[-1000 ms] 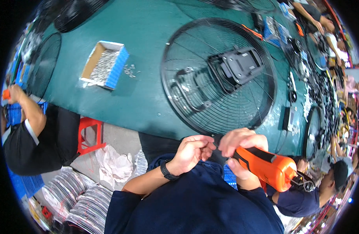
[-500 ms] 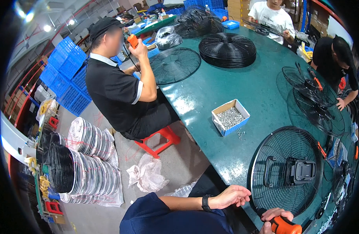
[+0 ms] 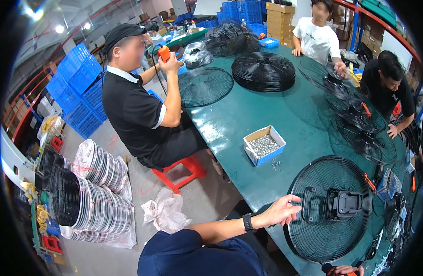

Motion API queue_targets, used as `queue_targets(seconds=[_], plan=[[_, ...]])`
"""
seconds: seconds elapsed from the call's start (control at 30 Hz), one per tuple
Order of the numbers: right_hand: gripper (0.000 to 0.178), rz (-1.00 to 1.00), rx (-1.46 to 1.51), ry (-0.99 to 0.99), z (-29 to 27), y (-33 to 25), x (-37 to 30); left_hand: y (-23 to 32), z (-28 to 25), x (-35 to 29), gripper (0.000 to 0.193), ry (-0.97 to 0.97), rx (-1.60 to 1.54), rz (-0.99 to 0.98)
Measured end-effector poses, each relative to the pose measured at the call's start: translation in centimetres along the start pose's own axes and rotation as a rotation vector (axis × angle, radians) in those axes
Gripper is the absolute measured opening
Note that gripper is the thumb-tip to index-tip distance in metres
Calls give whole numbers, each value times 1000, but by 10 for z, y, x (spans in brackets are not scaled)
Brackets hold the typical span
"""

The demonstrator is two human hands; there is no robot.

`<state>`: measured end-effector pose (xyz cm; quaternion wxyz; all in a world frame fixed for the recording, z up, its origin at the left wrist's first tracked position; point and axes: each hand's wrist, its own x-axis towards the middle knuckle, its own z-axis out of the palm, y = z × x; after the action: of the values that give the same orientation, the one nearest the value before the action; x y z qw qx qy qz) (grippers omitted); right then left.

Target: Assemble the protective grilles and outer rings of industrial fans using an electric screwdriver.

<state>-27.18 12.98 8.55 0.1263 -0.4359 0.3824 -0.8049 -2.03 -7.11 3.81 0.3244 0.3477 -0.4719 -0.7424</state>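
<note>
Just above the left rim of a round black fan guard (image 3: 296, 234), my left hand (image 3: 282, 211) is open, its fingers apart with nothing visible in them. The guard lies on the green table (image 3: 248, 184). A dark boxy motor mount (image 3: 348, 204) sits at its centre, and a curved black handle (image 3: 308, 204) lies left of the mount. Low in the picture, below the guard, my right hand (image 3: 349, 268) is closed on an orange and black power screwdriver (image 3: 328, 268); the lower edge cuts off much of both.
A box of screws (image 3: 265, 145) stands beyond the guard, with loose screws (image 3: 276, 164) beside it. Further off are stacked guards (image 3: 264, 73) and fan assemblies (image 3: 365, 138). A co-worker on a red stool (image 3: 181, 172) holds an orange driver (image 3: 164, 54); two others stand at right.
My left hand has moved up and over the guard's rim. My right hand has dropped lower with the screwdriver. A co-worker at the far right has lowered a fan guard towards the table.
</note>
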Motion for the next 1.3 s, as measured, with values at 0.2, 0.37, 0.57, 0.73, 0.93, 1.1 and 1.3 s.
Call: queue_targets(seconds=[0.2,0.37,0.57,0.73,0.93,1.1,1.3], plan=[[59,23,-110,-15,-24,30,19,-1,18,26,59,-14,309,-55],[59,69,-229,9,-38,43,15,-8,26,36,52,179,637,170],[58,137,-387,35,-50,51,7,-14,26,47,29,251,758,311],[57,181,-534,63,-57,45,1,6,13,52,26,105,852,174],[70,166,-670,-153,-22,4,11,24,-10,85,20,31,872,160],[92,553,30,-268,40,-24,37,18,-9,87,17,111,813,202],[58,83,-415,-301,40,-23,49,8,-4,74,34,276,794,298]])
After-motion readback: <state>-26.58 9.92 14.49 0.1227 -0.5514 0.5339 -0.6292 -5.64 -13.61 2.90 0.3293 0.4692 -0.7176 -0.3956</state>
